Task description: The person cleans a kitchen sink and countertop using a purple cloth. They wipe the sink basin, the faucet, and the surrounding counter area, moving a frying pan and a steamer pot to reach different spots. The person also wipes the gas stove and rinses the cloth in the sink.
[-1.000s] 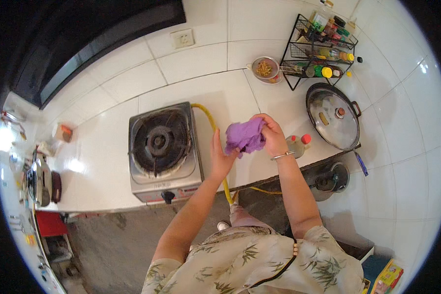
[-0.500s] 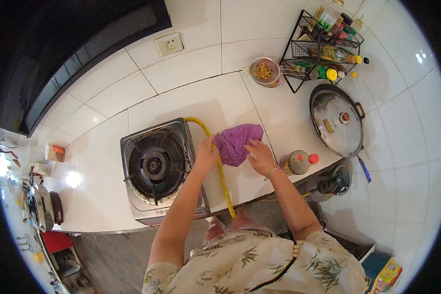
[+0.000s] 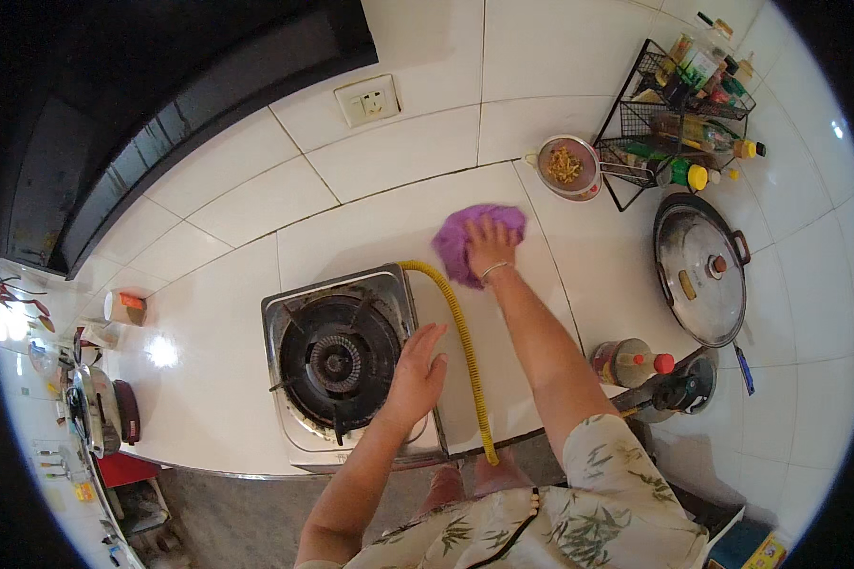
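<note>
A crumpled purple cloth (image 3: 454, 239) lies on the white tiled counter near the wall, behind the yellow hose. My right hand (image 3: 491, 245) presses down on it with the fingers spread flat over its right part. Over the right edge of the gas stove (image 3: 275, 339) is my left hand (image 3: 417, 375), fingers stretched out and thumb apart, holding nothing. Between my two hands a ribbed yellow hose (image 3: 467, 351) runs from the stove's back corner down over the counter's front edge.
A strainer (image 3: 565, 166) with brownish bits sits near the wall, beside a black wire rack (image 3: 636, 119) of bottles. At right are a lidded wok (image 3: 697, 275) and bottles with red caps (image 3: 626, 362). A cup (image 3: 125, 308) stands far left.
My left hand has let go of the cloth and moved to the stove's right edge. My right hand has reached farther toward the wall, and the cloth now lies spread under it.
</note>
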### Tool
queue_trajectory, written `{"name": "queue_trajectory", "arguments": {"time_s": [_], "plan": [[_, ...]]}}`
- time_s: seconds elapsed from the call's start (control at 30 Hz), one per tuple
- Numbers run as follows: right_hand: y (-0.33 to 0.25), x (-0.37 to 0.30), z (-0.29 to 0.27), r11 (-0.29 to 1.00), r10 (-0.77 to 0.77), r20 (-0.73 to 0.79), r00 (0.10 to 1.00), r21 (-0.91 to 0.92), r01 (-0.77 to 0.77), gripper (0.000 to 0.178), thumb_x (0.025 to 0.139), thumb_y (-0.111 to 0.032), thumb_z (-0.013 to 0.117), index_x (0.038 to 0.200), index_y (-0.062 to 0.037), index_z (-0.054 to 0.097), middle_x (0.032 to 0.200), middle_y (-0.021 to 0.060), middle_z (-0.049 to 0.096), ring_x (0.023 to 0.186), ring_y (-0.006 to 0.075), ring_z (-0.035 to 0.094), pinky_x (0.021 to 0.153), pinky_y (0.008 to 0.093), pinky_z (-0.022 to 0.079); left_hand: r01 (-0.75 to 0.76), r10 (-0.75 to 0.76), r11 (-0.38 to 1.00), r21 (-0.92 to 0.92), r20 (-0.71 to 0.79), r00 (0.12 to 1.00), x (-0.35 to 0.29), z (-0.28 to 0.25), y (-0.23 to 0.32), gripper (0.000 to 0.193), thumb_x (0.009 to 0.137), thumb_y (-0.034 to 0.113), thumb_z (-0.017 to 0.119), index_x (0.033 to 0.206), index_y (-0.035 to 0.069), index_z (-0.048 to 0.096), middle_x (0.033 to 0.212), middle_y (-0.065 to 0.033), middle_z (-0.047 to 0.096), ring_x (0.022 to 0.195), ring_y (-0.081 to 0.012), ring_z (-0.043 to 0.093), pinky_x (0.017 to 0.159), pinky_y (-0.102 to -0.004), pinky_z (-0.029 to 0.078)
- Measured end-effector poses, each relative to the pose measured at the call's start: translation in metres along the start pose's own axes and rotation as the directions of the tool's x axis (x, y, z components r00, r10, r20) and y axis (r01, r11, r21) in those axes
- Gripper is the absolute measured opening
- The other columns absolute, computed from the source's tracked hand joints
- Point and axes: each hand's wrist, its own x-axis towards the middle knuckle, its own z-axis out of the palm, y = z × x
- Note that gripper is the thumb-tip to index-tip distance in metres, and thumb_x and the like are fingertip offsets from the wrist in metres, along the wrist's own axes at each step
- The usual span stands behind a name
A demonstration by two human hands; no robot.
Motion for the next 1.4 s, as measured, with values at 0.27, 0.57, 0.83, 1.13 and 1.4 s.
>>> {"name": "queue_trajectory", "arguments": {"time_s": [0.27, 0.57, 0.83, 1.13, 1.4], "plan": [[0.037, -0.055, 0.006, 0.990, 0.134, -0.084, 0.987, 0.046, -0.130, 0.073, 0.087, -0.050, 0.045, 0.148, -0.0232, 0.016, 0.154, 0.0138, 0.005, 0.141, 0.0354, 0.007, 0.110, 0.0568, 0.002, 0.063, -0.064, 0.995, -0.073, -0.022, 0.998, 0.012, -0.018, 0.005, 0.043, 0.089, 0.007, 0.053, 0.131, 0.006, 0.046, 0.134, -0.0190, 0.043, 0.125, -0.0345, 0.042, 0.102, -0.0416, 0.036], [-0.061, 0.077, -0.007, 0.999, -0.046, 0.018, 0.999, -0.008, 0.046, 0.074, 0.085, -0.053, 0.043, 0.148, -0.0220, 0.018, 0.154, 0.0149, 0.008, 0.141, 0.0356, 0.006, 0.111, 0.0546, 0.002, 0.045, -0.042, 0.999, 0.021, -0.148, 0.988, 0.017, -0.044, 0.007, 0.045, 0.085, 0.004, 0.056, 0.128, 0.002, 0.048, 0.130, -0.0241, 0.046, 0.121, -0.0400, 0.044, 0.099, -0.0434, 0.037], [-0.128, 0.107, 0.003, 0.832, -0.520, 0.235, 0.821, -0.079, 0.550, 0.072, 0.084, -0.054, 0.050, 0.146, -0.0321, 0.021, 0.155, 0.0065, 0.011, 0.142, 0.0310, 0.008, 0.112, 0.0530, 0.007, 0.044, -0.033, 0.998, 0.034, -0.262, 0.964, 0.029, -0.040, -0.007, 0.042, 0.085, 0.001, 0.055, 0.127, 0.001, 0.049, 0.127, -0.0230, 0.049, 0.120, -0.0392, 0.045, 0.099, -0.0430, 0.038], [0.010, 0.051, -0.020, 0.996, 0.074, 0.040, 0.996, -0.046, -0.072, 0.073, 0.088, -0.057, 0.040, 0.149, -0.0251, 0.013, 0.155, 0.0083, 0.005, 0.142, 0.0327, 0.006, 0.113, 0.0498, 0.002, 0.026, -0.015, 0.999, 0.044, -0.235, 0.972, 0.033, -0.039, 0.007, 0.047, 0.083, 0.002, 0.055, 0.130, 0.004, 0.047, 0.129, -0.0239, 0.047, 0.121, -0.0397, 0.043, 0.100, -0.0440, 0.037], [0.038, -0.160, 0.020, 0.989, 0.148, 0.050, 0.988, -0.016, -0.148, 0.070, 0.091, -0.052, 0.038, 0.148, -0.0189, 0.016, 0.154, 0.0113, 0.008, 0.140, 0.0357, 0.010, 0.112, 0.0512, 0.004, -0.104, 0.112, 0.984, 0.142, -0.050, 0.992, 0.020, -0.005, 0.013, 0.049, 0.082, 0.003, 0.055, 0.130, 0.002, 0.045, 0.129, -0.0253, 0.046, 0.120, -0.0414, 0.043, 0.103, -0.0442, 0.035]]}}
